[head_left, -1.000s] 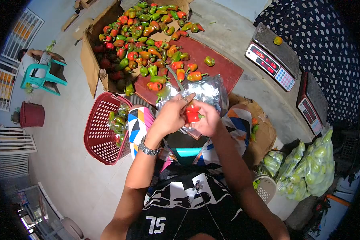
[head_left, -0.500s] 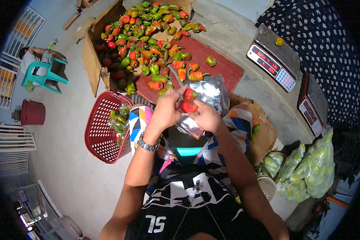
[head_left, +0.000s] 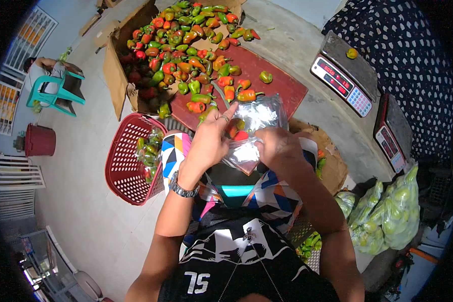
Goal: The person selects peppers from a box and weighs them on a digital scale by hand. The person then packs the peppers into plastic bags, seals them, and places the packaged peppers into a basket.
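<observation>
Red peppers sit within a clear plastic bag lying over the near edge of the red board. My left hand, with a ring and a watch, is at the bag's left side, index finger stretched out and thumb side against the peppers. My right hand has curled fingers on the bag's right side, slightly blurred, pinching the plastic. Loose green, orange and red peppers fill the open cardboard box and spread onto the board.
Left of my knees, a red perforated basket holds bagged peppers. Two digital scales stand at right, a pepper on one. Full bags of green produce lie lower right. A person sits at a teal chair.
The red peppers between my hands are now under the bag's plastic. My right hand has moved right and closed on the plastic. The left hand has shifted only slightly.
</observation>
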Demonstrator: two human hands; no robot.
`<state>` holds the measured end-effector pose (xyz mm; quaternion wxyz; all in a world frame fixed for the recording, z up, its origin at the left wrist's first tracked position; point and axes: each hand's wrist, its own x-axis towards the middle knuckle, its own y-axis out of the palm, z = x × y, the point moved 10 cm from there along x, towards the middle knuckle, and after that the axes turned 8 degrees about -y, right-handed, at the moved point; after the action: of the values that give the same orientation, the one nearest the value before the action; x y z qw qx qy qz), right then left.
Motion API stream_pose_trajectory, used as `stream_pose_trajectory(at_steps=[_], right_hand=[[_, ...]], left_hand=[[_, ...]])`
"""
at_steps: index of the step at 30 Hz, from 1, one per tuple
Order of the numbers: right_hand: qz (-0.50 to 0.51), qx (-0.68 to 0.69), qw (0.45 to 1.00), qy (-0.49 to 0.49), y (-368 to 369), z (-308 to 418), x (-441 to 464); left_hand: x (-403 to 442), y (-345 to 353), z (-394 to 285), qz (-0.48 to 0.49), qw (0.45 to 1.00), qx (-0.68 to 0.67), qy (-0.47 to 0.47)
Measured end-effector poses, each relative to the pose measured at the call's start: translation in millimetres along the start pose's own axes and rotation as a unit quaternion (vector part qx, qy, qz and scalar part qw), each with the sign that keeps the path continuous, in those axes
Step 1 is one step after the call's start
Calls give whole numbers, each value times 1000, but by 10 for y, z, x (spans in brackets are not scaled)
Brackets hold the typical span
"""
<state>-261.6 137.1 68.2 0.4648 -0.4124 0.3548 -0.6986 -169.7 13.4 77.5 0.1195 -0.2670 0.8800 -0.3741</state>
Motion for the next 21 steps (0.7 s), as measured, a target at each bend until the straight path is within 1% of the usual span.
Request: stream_pose_trajectory(at_steps=[3, 6, 9, 10, 12, 14, 15, 17, 18, 19, 21], right_hand=[[29, -97, 995, 8, -335, 166, 32], [-52, -78, 995, -39, -654, 285, 40], [-30, 37, 997, 58, -948, 272, 144], [-25, 20, 998, 56, -1040, 312, 166], [-20, -18, 998, 51, -1177, 348, 242], [-9, -72, 997, -9, -1064, 206, 356], [-5, -101, 994, -40, -1026, 166, 382], [-74, -147, 979, -117, -1142, 236, 369], [-87, -149, 976, -135, -1152, 275, 346], [-99, -151, 972, -153, -1162, 317, 320], [-99, -134, 974, -157, -1231, 346, 382]], left_hand=[[-13, -141, -147, 10, 1000, -22, 4], [-39, -323, -331, 1, 998, -52, 24], [-99, -634, -616, -1, 996, -90, 19], [-125, -754, -749, -18, 996, -66, 60], [-82, -806, -895, -19, 994, -41, 98], [132, -612, -742, 10, 992, -6, 124], [192, -576, -782, 23, 990, 12, 140], [210, -655, -831, 36, 989, 13, 141], [186, -659, -850, 48, 990, 12, 135], [206, -644, -838, 26, 986, 32, 162], [193, -710, -844, 44, 991, 22, 121]])
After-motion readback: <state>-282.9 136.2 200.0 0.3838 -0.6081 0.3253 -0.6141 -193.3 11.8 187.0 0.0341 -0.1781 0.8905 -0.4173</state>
